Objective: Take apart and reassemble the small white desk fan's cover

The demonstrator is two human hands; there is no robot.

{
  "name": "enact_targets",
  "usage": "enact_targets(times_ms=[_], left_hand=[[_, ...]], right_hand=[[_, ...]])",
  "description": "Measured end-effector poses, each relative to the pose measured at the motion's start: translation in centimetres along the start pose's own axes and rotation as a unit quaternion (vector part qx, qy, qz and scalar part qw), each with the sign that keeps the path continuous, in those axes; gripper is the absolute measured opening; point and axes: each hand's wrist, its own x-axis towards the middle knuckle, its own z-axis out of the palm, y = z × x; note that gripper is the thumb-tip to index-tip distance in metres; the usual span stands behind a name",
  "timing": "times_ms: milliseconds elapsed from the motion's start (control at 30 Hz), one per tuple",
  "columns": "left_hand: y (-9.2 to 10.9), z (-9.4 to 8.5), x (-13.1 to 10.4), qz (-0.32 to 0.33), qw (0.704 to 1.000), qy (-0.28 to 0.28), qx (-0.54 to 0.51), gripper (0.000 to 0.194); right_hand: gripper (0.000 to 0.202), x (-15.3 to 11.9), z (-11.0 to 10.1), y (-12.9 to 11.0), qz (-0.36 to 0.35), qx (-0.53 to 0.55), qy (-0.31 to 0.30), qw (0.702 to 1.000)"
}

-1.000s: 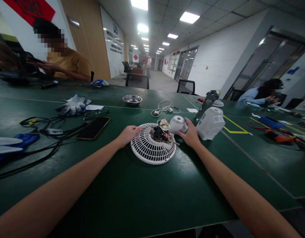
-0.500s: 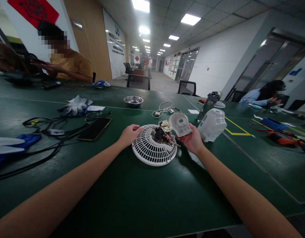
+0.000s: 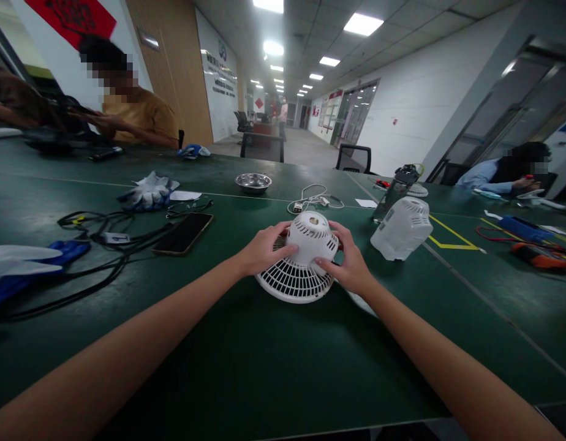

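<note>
A white slotted motor cover [image 3: 313, 239] sits over the middle of the round white fan grille [image 3: 294, 283], its open hole facing up. My left hand [image 3: 267, 248] grips the cover's left side, thumb at the front. On the right side my right hand [image 3: 350, 260] holds the same cover between thumb and fingers. The dark motor parts are hidden under it. A white plastic housing [image 3: 402, 228] stands to the right, beside a dark bottle [image 3: 397, 191]. Behind the cover lies a coiled white cable [image 3: 317, 199].
On the green table [image 3: 264, 367] are a phone [image 3: 184, 234], black cables [image 3: 113, 257], gloves [image 3: 149, 191] and a steel bowl [image 3: 253, 182]. An orange tool [image 3: 538, 256] and blue pouch [image 3: 517, 226] lie right. People sit at the far left and right.
The cover has moved from the right of the grille onto its middle, over the motor parts. My left hand has left the grille's edge and taken hold of the cover. The view has shifted slightly.
</note>
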Motion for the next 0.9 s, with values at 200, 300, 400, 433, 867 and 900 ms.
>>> enact_targets(times_ms=[200,300,400,433,867,900], left_hand=[[-0.2,-0.6,0.5,0.013,0.99,-0.043,0.135,0.074],[0.0,-1.0,0.6,0.03,0.984,-0.089,0.153,0.067],[0.3,-1.2,0.6,0.04,0.982,-0.109,0.15,0.065],[0.4,-1.2,0.6,0.039,0.982,-0.11,0.15,0.066],[0.2,-0.8,0.5,0.02,0.984,-0.104,0.141,0.064],[0.2,-0.8,0.5,0.017,0.986,-0.102,0.132,0.065]], right_hand=[[0.076,0.1,-0.8,0.2,0.008,0.035,-0.065,0.997],[0.076,0.0,-1.1,-0.2,-0.013,0.029,-0.09,0.995],[0.075,-0.1,-1.4,-0.6,-0.024,0.008,-0.094,0.995],[0.074,-0.1,-1.4,-0.6,-0.026,0.004,-0.094,0.995],[0.085,-0.4,-0.1,-0.7,0.009,-0.005,-0.055,0.998],[0.084,-0.4,0.0,-0.7,0.007,-0.004,-0.054,0.998]])
